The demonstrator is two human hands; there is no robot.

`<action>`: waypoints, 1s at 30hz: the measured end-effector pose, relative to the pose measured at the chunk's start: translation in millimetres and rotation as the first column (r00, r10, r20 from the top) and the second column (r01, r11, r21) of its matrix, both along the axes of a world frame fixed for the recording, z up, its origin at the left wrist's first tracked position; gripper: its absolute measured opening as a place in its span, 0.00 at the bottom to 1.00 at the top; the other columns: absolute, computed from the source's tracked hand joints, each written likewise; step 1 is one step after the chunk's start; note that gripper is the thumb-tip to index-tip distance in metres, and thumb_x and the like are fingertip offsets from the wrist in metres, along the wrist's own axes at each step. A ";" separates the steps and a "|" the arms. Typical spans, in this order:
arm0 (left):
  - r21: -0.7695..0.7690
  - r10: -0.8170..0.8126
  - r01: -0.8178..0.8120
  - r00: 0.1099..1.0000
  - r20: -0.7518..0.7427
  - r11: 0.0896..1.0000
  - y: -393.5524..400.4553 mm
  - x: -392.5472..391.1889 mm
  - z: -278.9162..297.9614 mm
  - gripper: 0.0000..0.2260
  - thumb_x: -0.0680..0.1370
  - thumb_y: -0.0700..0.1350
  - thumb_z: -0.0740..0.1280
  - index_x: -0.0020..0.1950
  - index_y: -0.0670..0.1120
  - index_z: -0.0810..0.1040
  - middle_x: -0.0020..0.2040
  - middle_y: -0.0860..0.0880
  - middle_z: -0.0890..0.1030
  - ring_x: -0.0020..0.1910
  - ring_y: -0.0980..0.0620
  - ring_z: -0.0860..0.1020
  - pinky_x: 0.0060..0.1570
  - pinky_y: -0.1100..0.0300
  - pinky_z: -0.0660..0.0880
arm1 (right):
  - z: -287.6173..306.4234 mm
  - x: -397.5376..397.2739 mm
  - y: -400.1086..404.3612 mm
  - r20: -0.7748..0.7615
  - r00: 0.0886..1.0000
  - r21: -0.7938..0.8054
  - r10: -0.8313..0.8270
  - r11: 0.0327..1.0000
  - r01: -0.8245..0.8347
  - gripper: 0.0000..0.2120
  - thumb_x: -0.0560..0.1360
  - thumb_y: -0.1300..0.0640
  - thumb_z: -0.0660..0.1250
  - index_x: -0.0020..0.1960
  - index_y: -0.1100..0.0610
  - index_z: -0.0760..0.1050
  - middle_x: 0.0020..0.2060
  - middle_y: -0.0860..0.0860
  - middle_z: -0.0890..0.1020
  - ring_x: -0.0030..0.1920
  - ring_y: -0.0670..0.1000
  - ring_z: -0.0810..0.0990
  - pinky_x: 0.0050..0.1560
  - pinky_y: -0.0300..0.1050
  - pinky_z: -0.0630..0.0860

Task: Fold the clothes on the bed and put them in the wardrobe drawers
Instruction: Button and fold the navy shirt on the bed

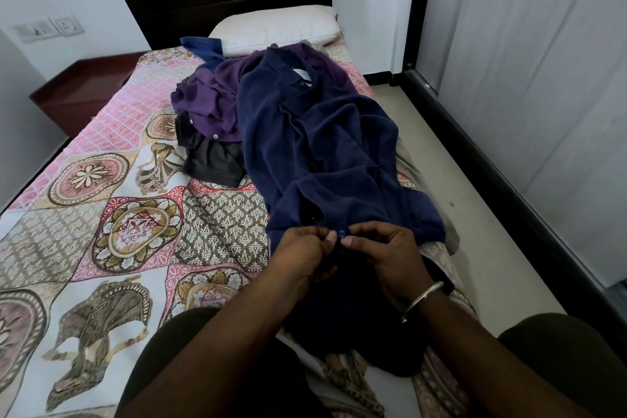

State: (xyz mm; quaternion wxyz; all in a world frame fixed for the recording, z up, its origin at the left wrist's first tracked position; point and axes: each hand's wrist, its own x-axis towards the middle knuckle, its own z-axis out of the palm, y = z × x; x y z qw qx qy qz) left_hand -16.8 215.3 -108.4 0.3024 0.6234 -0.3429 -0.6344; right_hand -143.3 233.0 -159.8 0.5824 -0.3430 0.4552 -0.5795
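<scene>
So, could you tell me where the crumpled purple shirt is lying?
In the head view, the crumpled purple shirt lies mid-bed, left of the navy shirt, below the white pillow.

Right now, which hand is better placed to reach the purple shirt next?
Left, probably. The purple shirt lies on the left side of the navy shirt; both the left hand and right hand pinch its button placket.

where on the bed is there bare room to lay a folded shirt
Free: the bedspread left of the navy shirt, toward the bedside table. Crowded: the right half, under the navy shirt and purple garment.
</scene>
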 end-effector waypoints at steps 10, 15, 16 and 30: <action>0.003 -0.147 0.147 0.989 0.010 0.989 2.7 5.1 -0.4 0.07 0.78 0.35 0.68 0.41 0.43 0.75 0.35 0.48 0.81 0.34 0.54 0.82 0.28 0.62 0.78 | -0.5 -9.2 -2.9 -0.377 0.923 -0.115 -0.077 0.993 0.036 0.05 0.72 0.67 0.72 0.38 0.61 0.81 0.34 0.53 0.84 0.36 0.46 0.81 0.40 0.36 0.76; 0.117 -0.398 0.386 0.911 0.109 0.915 9.7 -0.3 -0.5 0.04 0.77 0.33 0.68 0.47 0.40 0.75 0.36 0.45 0.82 0.28 0.56 0.82 0.28 0.65 0.77 | -1.7 -8.9 -0.8 -0.593 0.749 -0.269 -0.296 0.950 0.162 0.12 0.72 0.67 0.72 0.36 0.51 0.78 0.33 0.47 0.83 0.36 0.43 0.80 0.40 0.34 0.75; 0.138 -0.426 0.410 0.898 0.115 0.902 10.4 -1.3 -1.1 0.05 0.77 0.33 0.67 0.50 0.39 0.75 0.36 0.45 0.82 0.28 0.56 0.82 0.28 0.65 0.78 | 0.9 -7.2 0.9 -0.616 0.721 -0.305 -0.318 0.940 0.154 0.11 0.72 0.64 0.74 0.37 0.51 0.78 0.32 0.47 0.82 0.35 0.43 0.81 0.39 0.33 0.75; -0.206 -0.088 0.274 0.773 0.629 0.939 -12.7 32.9 -8.4 0.06 0.73 0.46 0.73 0.39 0.46 0.79 0.31 0.48 0.84 0.27 0.52 0.83 0.28 0.64 0.73 | -8.7 2.1 1.0 -0.906 0.385 -0.233 -0.176 0.967 -0.106 0.15 0.69 0.45 0.75 0.50 0.52 0.82 0.44 0.49 0.83 0.44 0.50 0.80 0.44 0.48 0.78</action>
